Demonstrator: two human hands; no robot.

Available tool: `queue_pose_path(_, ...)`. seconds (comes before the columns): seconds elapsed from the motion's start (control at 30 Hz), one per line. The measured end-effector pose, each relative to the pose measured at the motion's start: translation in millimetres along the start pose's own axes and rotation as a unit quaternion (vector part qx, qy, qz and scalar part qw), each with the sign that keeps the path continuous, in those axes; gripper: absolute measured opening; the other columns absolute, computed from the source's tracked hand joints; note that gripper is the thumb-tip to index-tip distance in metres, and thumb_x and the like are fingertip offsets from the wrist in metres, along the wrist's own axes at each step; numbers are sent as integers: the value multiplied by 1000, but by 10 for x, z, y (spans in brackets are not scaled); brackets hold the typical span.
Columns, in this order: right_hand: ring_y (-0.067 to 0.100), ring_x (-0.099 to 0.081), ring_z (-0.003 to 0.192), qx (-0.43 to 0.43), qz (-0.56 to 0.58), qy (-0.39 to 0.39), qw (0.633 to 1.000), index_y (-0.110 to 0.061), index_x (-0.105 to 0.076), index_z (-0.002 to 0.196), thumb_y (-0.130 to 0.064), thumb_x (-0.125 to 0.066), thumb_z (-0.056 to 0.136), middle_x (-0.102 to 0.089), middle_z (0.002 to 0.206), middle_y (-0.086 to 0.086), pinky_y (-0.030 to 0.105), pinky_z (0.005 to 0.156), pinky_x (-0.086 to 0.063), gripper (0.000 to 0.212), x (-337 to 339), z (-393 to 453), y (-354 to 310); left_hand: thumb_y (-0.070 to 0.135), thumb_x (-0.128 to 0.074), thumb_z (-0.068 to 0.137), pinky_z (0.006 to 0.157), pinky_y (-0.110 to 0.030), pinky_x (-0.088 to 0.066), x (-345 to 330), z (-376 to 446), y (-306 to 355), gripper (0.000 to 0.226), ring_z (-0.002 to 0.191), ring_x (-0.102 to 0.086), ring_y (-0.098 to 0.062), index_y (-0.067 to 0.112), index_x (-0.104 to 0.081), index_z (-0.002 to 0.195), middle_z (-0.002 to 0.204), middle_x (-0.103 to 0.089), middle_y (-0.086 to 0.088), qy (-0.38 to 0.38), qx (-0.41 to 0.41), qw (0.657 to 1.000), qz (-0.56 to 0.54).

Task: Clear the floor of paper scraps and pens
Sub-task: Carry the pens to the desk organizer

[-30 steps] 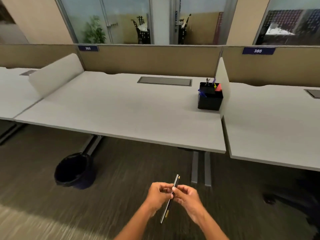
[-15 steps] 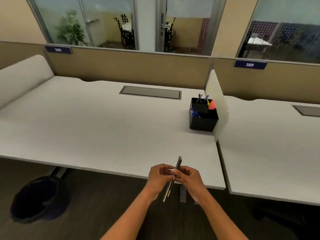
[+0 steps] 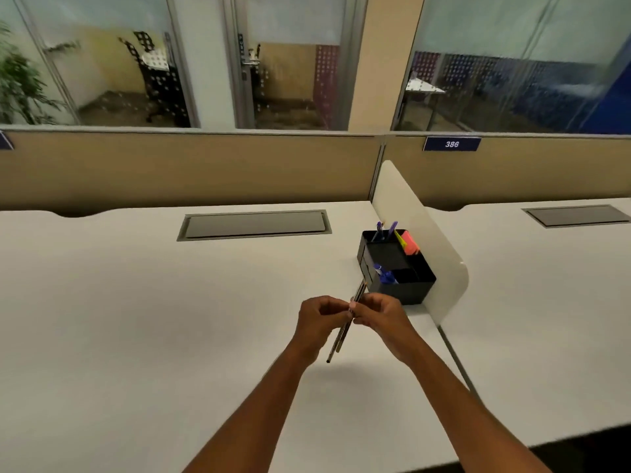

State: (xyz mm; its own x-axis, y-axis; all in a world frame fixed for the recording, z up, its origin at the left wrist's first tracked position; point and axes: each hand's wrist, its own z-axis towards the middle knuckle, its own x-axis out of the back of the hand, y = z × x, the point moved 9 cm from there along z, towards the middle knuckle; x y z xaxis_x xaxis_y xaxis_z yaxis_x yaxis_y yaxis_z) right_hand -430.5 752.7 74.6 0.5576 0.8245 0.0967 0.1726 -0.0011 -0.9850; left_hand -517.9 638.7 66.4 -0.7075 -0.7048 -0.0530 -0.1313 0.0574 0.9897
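Note:
Two thin dark pens [image 3: 341, 339] are pinched together between my left hand [image 3: 317, 319] and my right hand [image 3: 382, 317], held slanted above the white desk [image 3: 136, 319]. Their upper tips point toward a black desk organiser [image 3: 406, 288] just beyond my right hand. The organiser holds blue and purple pens and pink and yellow sticky notes. The floor and any paper scraps are out of view.
A white divider panel [image 3: 420, 240] stands right behind the organiser, separating this desk from the neighbouring desk [image 3: 546, 302]. A grey cable flap [image 3: 254, 225] lies in the desk's back. A tan partition [image 3: 187, 165] and glass walls rise behind.
The view has moved forward and up over the desk; the floor and black bin have left the frame. Both hands carried the pens from above the floor to over the desk, near the organiser.

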Motion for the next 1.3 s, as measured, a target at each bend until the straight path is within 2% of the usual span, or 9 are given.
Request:
queue_pose_path(0.07,24,-74,89,7,-1,15,1000,-4,-69,103,-18,-70,86,-75,93,12,28,76,-60,21,30,174,-104,8,-74,80,73,-23,-59,26,180,120,14,82,-74,-23,4,-74,93,88,-76,-14,-11,-7,1000,-6)
queue_pose_path(0.2,23,-74,86,23,-3,37,999,-3,-69,101,-15,-70,86,-75,90,13,21,68,-57,19,153,509,-362,9,-74,80,77,-26,-59,50,556,266,15,83,-74,-20,6,-75,95,89,-76,-11,1,-17,1000,-10)
queue_pose_path(0.33,30,-73,88,45,-9,87,995,-4,-70,101,-16,-68,87,-75,93,13,36,82,-60,18,505,887,-657,18,-74,81,80,-25,-55,216,841,237,21,89,-71,-13,11,-74,101,95,-76,-3,73,-8,997,-1)
queue_pose_path(0.4,28,-73,89,52,1,140,989,-4,-70,105,-16,-68,87,-75,97,13,39,87,-59,22,752,1055,-764,19,-72,84,82,-25,-53,350,896,165,18,90,-69,-11,14,-74,100,95,-75,-1,99,2,995,15)
queue_pose_path(0.53,15,-73,86,53,-16,256,965,-14,-72,101,-25,-71,86,-76,96,3,33,85,-58,19,1204,1339,-822,17,-66,88,80,-21,-49,736,917,-52,9,91,-67,-9,18,-73,94,93,-73,3,158,20,984,78)
queue_pose_path(0.67,15,-69,89,64,-64,326,941,-19,-71,99,-28,-70,86,-72,91,-4,36,88,-56,15,1426,1548,-808,15,-62,90,77,-23,-45,1039,874,-198,13,88,-65,-13,25,-68,85,88,-70,5,205,30,969,132)
queue_pose_path(0.8,16,-67,81,70,-120,324,936,-8,-72,101,-25,-68,88,-74,92,5,33,86,-56,22,1434,1760,-764,15,-62,90,78,-28,-46,1199,844,-293,10,86,-64,-16,16,-71,88,87,-71,1,233,52,960,149)
queue_pose_path(1.07,15,-63,82,41,-171,291,940,-7,-70,103,-27,-67,88,-73,99,9,26,79,-48,24,1400,2099,-459,15,-62,89,80,-31,-50,1321,704,-464,11,86,-67,-16,17,-72,85,85,-73,2,262,84,947,164)
queue_pose_path(1.3,28,-67,94,-8,-218,257,942,-8,-70,104,-34,-67,88,-73,102,11,38,88,-52,31,1327,2222,-216,14,-62,88,77,-29,-49,1374,492,-536,13,87,-67,-16,20,-71,83,85,-73,2,285,105,939,159)
